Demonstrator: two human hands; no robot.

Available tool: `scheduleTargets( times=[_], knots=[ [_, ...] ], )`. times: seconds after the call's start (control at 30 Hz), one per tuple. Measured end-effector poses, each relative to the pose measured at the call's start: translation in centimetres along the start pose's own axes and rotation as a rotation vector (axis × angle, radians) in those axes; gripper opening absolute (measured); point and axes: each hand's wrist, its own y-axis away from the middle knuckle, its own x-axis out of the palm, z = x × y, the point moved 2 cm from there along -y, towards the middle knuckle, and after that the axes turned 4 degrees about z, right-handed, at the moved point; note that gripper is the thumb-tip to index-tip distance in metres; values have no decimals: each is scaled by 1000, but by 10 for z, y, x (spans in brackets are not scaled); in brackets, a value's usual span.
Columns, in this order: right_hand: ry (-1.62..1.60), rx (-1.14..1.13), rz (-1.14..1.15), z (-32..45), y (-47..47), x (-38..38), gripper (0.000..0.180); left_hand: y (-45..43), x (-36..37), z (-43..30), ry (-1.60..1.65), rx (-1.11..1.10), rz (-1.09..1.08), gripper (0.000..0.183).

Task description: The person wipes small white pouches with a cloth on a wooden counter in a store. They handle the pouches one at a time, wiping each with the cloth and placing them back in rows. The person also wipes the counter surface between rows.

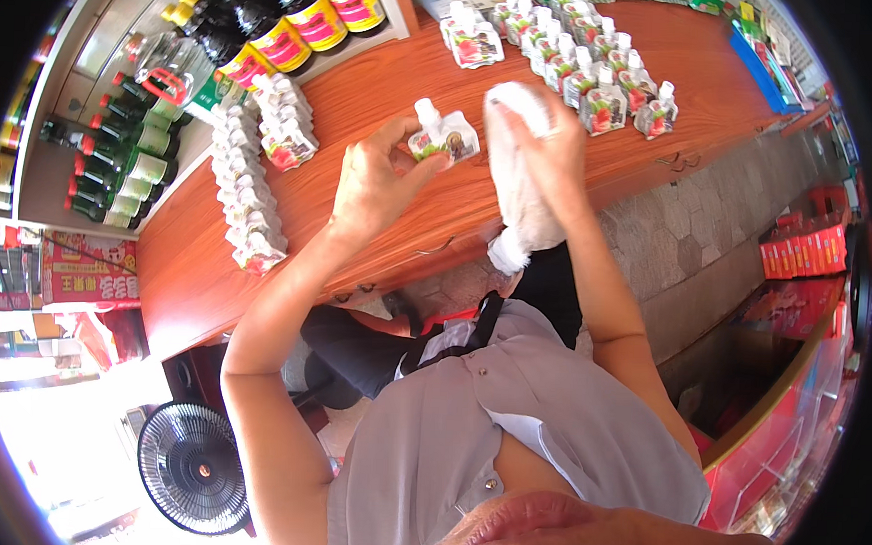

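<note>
My left hand (382, 173) pinches a small spouted foil pouch (451, 140) with a white cap and a red fruit print, held above the wooden desk (371, 76). Just right of it, my right hand (555, 150) grips a white cloth (515, 181), which hangs down past the desk's front edge and is slightly blurred. Overlapping pouches stand in a long row (244, 194) on the left of the desk, beside a shorter row (286, 123). More capped pouches (604, 105) stand in rows at the back right, with a small group (473, 39) left of them.
Dark bottles with yellow labels (278, 43) and green bottles with red caps (134, 161) fill a shelf at the left. A blue tray (764, 68) lies on the desk's far right. A black fan (195, 469) stands at lower left, and red boxes (804, 253) are at the right.
</note>
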Motion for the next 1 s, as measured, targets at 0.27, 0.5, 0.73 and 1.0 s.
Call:
scheduleTargets(
  times=[0.27,0.5,0.73,1.0],
  knots=[
    [-388,244,755,17,4,24,30,42,-32,12,286,38,80,40],
    [-282,240,545,-10,-2,10,25,45,-120,90,-303,-136,-77,48],
    [-390,345,494,-26,0,13,23,35,-146,114,-773,3,-188,46],
    [-397,325,483,-27,2,11,23,13,-166,119,-584,-225,-19,47]
  ],
)
